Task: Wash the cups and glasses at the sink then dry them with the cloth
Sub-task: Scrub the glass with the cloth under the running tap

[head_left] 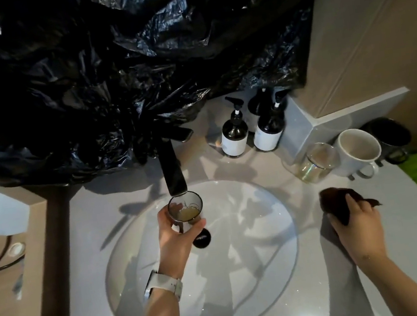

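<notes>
A smoked glass tumbler (186, 210), holding yellowish water, sits under the black faucet spout (174, 173) at the basin's twelve o'clock, gripped round its side by the left hand (178, 236). The oval sink (273, 270) lies open below. At three o'clock, the right hand (353, 222) clutches a dark cloth (337, 203) on the counter rim. Toward one o'clock stand a clear glass (316, 162), white mug (358, 151) and black mug (391, 138), crowding the wall.

A bathroom, probably in a home or hotel: an oval sink (273, 270) set under a grey stone counter (405, 250), a black tap (173, 171), and two pump bottles (249, 131) against the tiled wall (362, 34).
</notes>
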Motion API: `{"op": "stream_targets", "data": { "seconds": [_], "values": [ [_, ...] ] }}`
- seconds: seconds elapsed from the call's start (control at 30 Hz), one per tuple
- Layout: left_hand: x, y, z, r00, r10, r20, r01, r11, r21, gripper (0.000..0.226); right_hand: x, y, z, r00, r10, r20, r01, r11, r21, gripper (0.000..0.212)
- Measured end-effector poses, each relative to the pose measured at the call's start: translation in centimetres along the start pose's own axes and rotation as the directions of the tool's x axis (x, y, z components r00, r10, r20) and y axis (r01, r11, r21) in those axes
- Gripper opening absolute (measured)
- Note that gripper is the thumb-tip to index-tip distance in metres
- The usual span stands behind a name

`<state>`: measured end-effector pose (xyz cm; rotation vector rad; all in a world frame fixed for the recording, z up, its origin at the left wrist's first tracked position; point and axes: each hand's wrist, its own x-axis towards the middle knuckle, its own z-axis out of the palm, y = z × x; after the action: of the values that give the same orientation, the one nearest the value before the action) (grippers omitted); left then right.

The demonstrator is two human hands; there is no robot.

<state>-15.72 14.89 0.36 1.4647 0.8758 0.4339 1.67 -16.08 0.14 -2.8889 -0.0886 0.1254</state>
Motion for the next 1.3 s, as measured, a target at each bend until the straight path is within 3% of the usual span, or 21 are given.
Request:
{"op": "stream_targets", "data": {
  "seconds": [0.07, 0.13, 0.23, 0.3, 0.37, 0.4, 0.6, 0.73, 0.87, 0.93, 1.07, 1.17, 1.3],
  "values": [
    [0.0, -0.1, -0.2, 1.000, -0.021, -0.016, 0.021, 1.000, -0.009, 0.064, -0.4, -0.1, 0.5, 0.995, -0.091, 0.034, 0.086, 0.989, 0.118, 0.035],
    [-0.1, -0.2, -0.4, 0.999, -0.026, -0.023, 0.026, 1.000, 0.001, 0.064, -1.7, -1.0, 0.7, 0.984, -0.145, 0.100, 0.102, 0.933, 0.345, 0.019],
    [-0.2, -0.1, -0.9, 0.999, -0.027, -0.019, 0.027, 1.000, 0.013, 0.066, -3.8, -4.5, 0.3, 0.968, -0.074, 0.240, -0.124, 0.692, 0.711, 0.013],
    [0.0, -0.1, -1.3, 0.999, -0.037, -0.005, 0.037, 0.999, 0.003, 0.066, -4.2, -7.4, 0.0, 0.912, -0.070, 0.405, -0.321, 0.493, 0.808, 0.013],
    [0.4, 0.2, -1.5, 0.999, -0.031, 0.029, 0.031, 1.000, 0.008, 0.065, -3.9, -10.1, -0.7, 0.818, -0.188, 0.544, -0.463, 0.346, 0.816, 0.020],
    [0.6, 0.4, -1.7, 0.999, -0.017, 0.047, 0.017, 1.000, 0.017, 0.064, -3.4, -11.3, -1.0, 0.786, -0.242, 0.569, -0.482, 0.339, 0.808, 0.024],
    [2.1, 0.7, -3.0, 0.980, 0.034, 0.198, -0.044, 0.998, 0.048, 0.069, -0.3, -17.3, -0.5, 0.713, -0.376, 0.592, -0.305, 0.594, 0.744, 0.020],
    [2.9, 0.7, -3.7, 0.960, -0.047, 0.275, 0.033, 0.998, 0.055, 0.069, 1.0, -19.4, 1.4, 0.715, -0.352, 0.604, -0.351, 0.567, 0.745, 0.015],
    [4.1, -0.1, -4.0, 0.933, -0.111, 0.343, 0.110, 0.994, 0.022, 0.060, 1.0, -20.7, 3.7, 0.683, -0.265, 0.681, -0.521, 0.477, 0.708, 0.034],
    [4.3, -0.1, -3.8, 0.921, -0.143, 0.362, 0.136, 0.990, 0.045, 0.053, 0.7, -20.5, 3.9, 0.642, -0.296, 0.707, -0.582, 0.412, 0.701, 0.046],
    [4.5, -0.8, -3.7, 0.909, -0.225, 0.352, 0.173, 0.969, 0.175, 0.041, 0.4, -18.0, 4.2, 0.567, -0.394, 0.723, -0.704, 0.223, 0.674, 0.034],
    [4.7, -1.8, -3.9, 0.917, -0.285, 0.277, 0.207, 0.937, 0.281, 0.041, 0.2, -15.6, 4.2, 0.470, -0.424, 0.774, -0.810, 0.141, 0.569, 0.026],
    [5.3, -2.6, -4.2, 0.930, -0.291, 0.226, 0.206, 0.919, 0.336, 0.037, 0.2, -13.9, 3.9, 0.397, -0.422, 0.815, -0.888, 0.046, 0.457, 0.020]
  ]
}}
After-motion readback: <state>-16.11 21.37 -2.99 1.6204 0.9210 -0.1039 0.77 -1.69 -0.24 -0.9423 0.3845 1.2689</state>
